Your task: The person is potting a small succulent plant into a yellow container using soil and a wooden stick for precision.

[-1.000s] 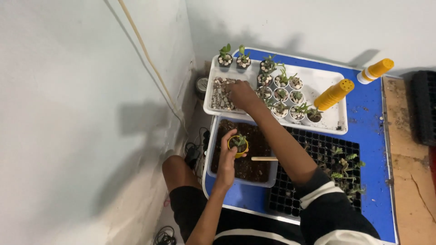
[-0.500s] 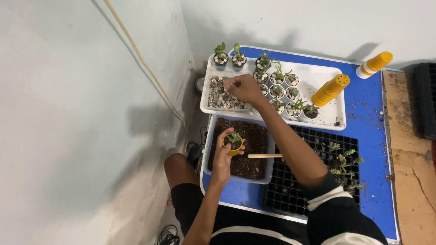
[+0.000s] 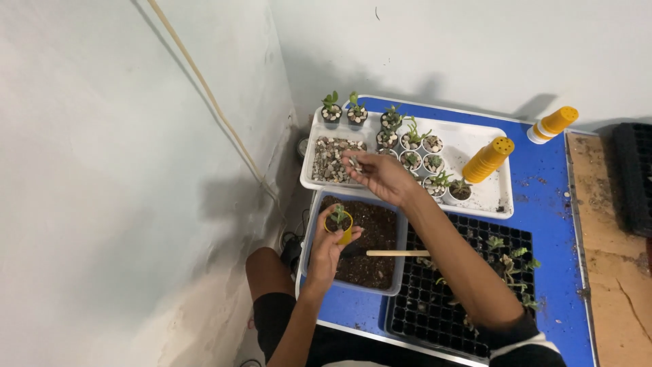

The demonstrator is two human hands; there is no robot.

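Head view, nearest first: the left hand [image 3: 331, 246] grips one small yellow pot [image 3: 340, 225] with a seedling and dark soil in it, no pebbles on top yet as far as I can tell, held over the soil tub [image 3: 390, 234] at lower centre. One wooden-handled tool [image 3: 390, 253] lies across that soil. To the right sits one black cell tray [image 3: 468, 285], a few seedlings left in its right-hand cells and most cells bare. Further up, the right hand [image 3: 380, 175] hovers between tub and white tray [image 3: 475, 146], fingers pinched on a few pebbles [image 3: 354, 163]. I judge the work well along: about ten white pots [image 3: 411, 144] in the tray's upper middle are planted and topped with pebbles, a rough count since some overlap, and the pot in hand looks next for its topping. One pebble dish [image 3: 329, 158] lies at the tray's left end. One stack of yellow pots [image 3: 487, 159] leans at the tray's right, and a second stack [image 3: 553, 124] lies on the blue table [image 3: 543, 204] at upper right, so spare pots remain.
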